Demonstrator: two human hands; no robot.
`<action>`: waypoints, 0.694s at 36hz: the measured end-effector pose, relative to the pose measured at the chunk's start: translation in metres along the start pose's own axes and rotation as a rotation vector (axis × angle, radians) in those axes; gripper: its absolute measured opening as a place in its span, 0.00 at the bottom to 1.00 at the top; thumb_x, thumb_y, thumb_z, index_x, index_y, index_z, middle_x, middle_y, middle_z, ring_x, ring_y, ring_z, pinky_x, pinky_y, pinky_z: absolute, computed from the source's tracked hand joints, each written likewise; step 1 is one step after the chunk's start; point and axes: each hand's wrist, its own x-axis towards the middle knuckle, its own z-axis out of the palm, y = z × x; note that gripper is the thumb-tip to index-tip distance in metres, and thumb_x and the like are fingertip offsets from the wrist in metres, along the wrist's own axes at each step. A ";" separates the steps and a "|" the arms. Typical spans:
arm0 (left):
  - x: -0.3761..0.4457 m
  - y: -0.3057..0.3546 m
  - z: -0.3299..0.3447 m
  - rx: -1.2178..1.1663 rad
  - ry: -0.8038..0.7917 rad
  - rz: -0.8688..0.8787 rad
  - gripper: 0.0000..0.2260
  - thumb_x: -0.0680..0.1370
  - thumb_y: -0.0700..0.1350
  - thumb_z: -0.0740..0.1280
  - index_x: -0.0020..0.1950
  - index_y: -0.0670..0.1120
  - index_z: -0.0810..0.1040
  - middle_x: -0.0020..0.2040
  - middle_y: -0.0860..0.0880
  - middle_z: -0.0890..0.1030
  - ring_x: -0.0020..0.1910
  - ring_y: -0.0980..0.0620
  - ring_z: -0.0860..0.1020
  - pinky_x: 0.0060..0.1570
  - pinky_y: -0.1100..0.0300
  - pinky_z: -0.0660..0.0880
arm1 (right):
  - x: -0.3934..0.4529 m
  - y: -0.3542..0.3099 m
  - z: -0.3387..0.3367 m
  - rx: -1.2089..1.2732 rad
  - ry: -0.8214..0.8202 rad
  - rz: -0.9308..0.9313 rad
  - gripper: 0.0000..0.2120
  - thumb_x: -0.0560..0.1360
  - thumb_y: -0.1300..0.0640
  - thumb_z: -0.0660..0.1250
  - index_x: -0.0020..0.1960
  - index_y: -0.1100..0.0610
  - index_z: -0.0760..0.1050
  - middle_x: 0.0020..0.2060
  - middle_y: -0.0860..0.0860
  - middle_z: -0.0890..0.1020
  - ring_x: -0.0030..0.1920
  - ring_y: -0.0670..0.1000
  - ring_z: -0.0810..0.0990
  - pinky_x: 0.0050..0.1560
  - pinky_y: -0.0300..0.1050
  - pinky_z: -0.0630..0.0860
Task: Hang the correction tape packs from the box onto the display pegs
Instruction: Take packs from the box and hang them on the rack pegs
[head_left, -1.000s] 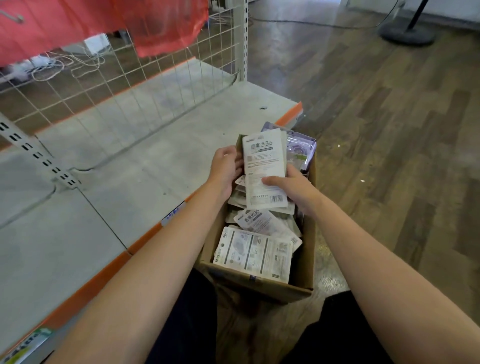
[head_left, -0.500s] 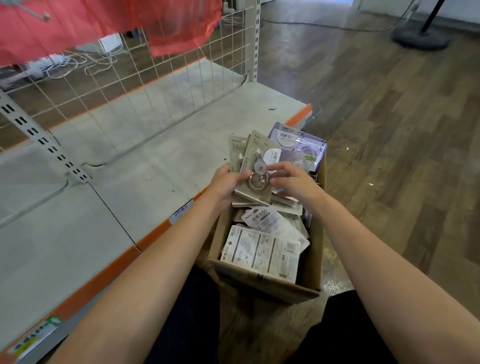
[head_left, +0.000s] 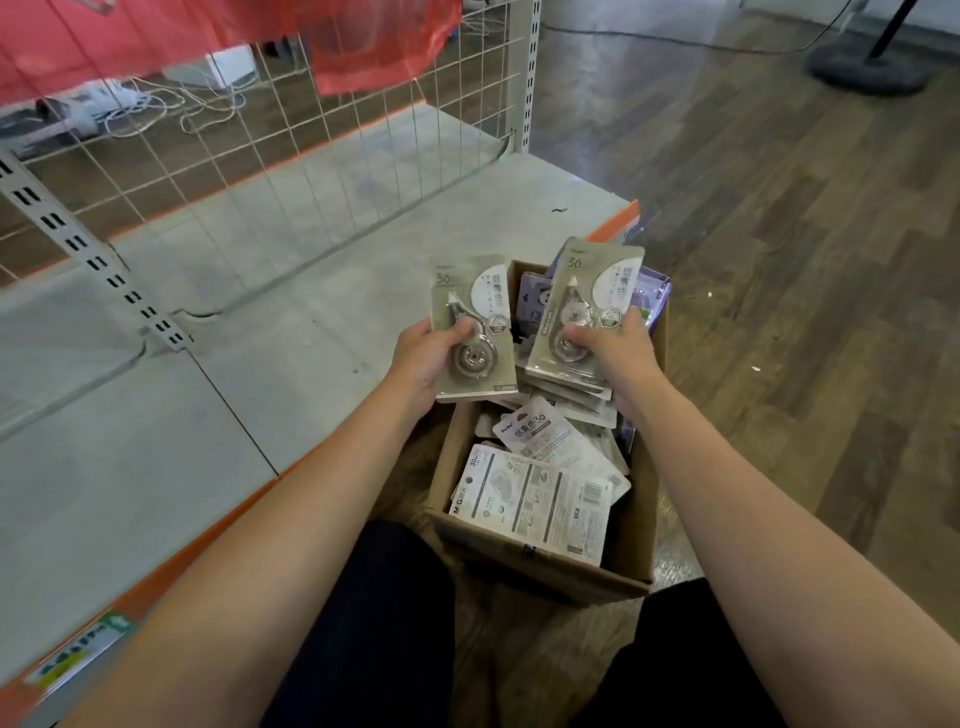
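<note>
A cardboard box (head_left: 540, 564) sits on the floor between my knees, filled with several correction tape packs (head_left: 540, 499). My left hand (head_left: 423, 356) grips one grey-green correction tape pack (head_left: 470, 301) face up, just left of the box's far end. My right hand (head_left: 613, 353) holds a small stack of the same packs (head_left: 587, 296) over the box's far end, thumb across the top pack. No display pegs are in view; a wire grid panel (head_left: 322, 171) rises behind the shelf.
A grey shelf base (head_left: 208, 364) with an orange front edge lies to the left of the box. Red netting (head_left: 363, 47) hangs over the grid. Wood floor spreads to the right, with a fan base (head_left: 867, 70) at the far right.
The packs were held together in both hands; now my left hand has drawn one pack away to the left, while my right hand keeps the rest and has lifted slightly.
</note>
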 end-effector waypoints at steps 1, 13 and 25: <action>0.000 0.000 -0.004 -0.012 0.012 -0.004 0.03 0.77 0.40 0.68 0.50 0.46 0.79 0.50 0.44 0.83 0.52 0.46 0.81 0.55 0.49 0.78 | 0.001 0.000 0.003 -0.009 -0.001 0.008 0.24 0.73 0.63 0.72 0.65 0.56 0.66 0.59 0.53 0.78 0.58 0.54 0.78 0.61 0.55 0.76; 0.002 -0.001 -0.025 -0.043 0.090 0.001 0.03 0.76 0.38 0.68 0.49 0.43 0.79 0.46 0.45 0.83 0.45 0.48 0.82 0.50 0.51 0.79 | 0.004 0.005 0.047 -0.145 -0.204 0.037 0.24 0.72 0.64 0.72 0.65 0.58 0.69 0.55 0.52 0.79 0.55 0.55 0.79 0.60 0.56 0.75; -0.020 -0.001 -0.040 0.220 0.264 -0.173 0.11 0.76 0.42 0.69 0.58 0.41 0.77 0.54 0.43 0.82 0.52 0.45 0.81 0.58 0.49 0.77 | -0.026 0.006 0.069 -0.084 -0.199 0.212 0.16 0.73 0.64 0.69 0.57 0.54 0.68 0.48 0.49 0.78 0.53 0.53 0.78 0.53 0.50 0.76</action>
